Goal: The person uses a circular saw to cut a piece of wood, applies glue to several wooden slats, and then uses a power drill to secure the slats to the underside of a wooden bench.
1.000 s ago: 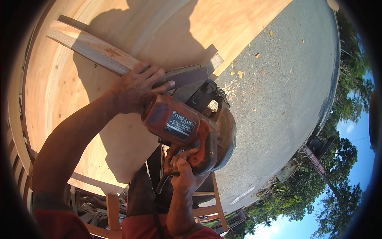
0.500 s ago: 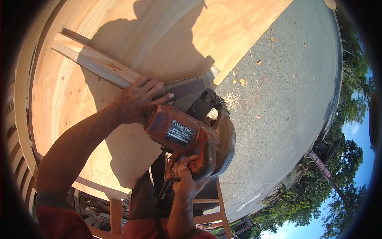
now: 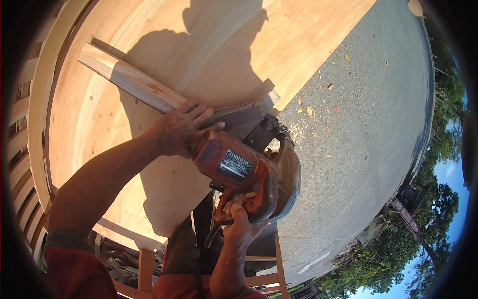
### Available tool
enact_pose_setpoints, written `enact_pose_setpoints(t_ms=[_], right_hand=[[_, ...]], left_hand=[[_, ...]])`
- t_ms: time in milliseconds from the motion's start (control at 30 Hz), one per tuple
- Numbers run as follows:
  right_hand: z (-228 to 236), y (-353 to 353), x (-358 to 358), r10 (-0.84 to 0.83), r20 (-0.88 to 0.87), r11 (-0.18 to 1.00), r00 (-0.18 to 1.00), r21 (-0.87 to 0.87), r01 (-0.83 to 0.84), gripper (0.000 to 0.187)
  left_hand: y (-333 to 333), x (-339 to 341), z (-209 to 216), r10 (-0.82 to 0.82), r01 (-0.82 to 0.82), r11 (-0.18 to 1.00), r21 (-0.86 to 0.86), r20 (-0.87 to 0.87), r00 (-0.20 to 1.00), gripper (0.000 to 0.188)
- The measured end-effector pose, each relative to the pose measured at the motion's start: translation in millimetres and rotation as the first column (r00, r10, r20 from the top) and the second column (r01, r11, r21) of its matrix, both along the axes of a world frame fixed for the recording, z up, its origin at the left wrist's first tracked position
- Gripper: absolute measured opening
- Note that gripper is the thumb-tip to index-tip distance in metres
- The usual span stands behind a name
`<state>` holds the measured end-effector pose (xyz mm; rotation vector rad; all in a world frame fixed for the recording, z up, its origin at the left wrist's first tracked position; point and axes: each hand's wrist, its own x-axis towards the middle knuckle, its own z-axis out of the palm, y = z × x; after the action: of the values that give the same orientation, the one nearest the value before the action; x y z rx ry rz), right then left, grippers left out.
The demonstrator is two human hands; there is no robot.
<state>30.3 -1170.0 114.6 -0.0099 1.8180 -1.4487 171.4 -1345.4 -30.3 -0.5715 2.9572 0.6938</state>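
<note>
My right hand (image 3: pixel 241 222) is wrapped round the rear handle of a red circular saw (image 3: pixel 219 162). The saw's curved blade guard (image 3: pixel 290 184) hangs past the edge of the large wooden panel (image 3: pixel 164 194). My left hand (image 3: pixel 185 130) grips a long wooden bar (image 3: pixel 134 82) that lies across the panel, its fingers over the top and its thumb toward the saw. Beside the thumb, a flat dark brown strip (image 3: pixel 241 117) lies along the bar, close to the saw's base plate (image 3: pixel 263 132). The blade itself is hidden.
Sawdust (image 3: pixel 303 124) and yellow leaves (image 3: pixel 309 111) are scattered on the grey pavement (image 3: pixel 358 149) to the right. Slatted wood (image 3: pixel 22 164) stands at the left rim. Wooden framing (image 3: pixel 146 269) and scrap pieces show below the panel. Trees (image 3: pixel 388 259) line the far right.
The whole scene has shifted slightly right and down in the picture. Both hands keep their holds, and the saw and bar look unchanged relative to each other.
</note>
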Motion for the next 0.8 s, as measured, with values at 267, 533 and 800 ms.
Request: enact_pose_setpoints(t_ms=[267, 533, 800], right_hand=[[6, -33, -12, 0.019, -0.059, 0.999, 0.998, 0.038, -0.017, 0.036], [14, -13, -52, -0.074, -0.260, 0.997, 0.963, -0.021, 0.071, 0.036], [53, 94, -74, -0.104, -0.367, 0.989, 0.924, 0.060, 0.136, 0.018]], left_hand=[[-1, -2, 5, -0.078, 0.078, 0.997, 0.005, 0.130, 0.988, 0.105], [3, -6, 12, -0.030, 0.024, 0.999, 0.047, 0.142, 0.989, 0.116], [9, -5, 14, 0.032, -0.031, 0.999, -0.005, 0.104, 0.994, 0.118]])
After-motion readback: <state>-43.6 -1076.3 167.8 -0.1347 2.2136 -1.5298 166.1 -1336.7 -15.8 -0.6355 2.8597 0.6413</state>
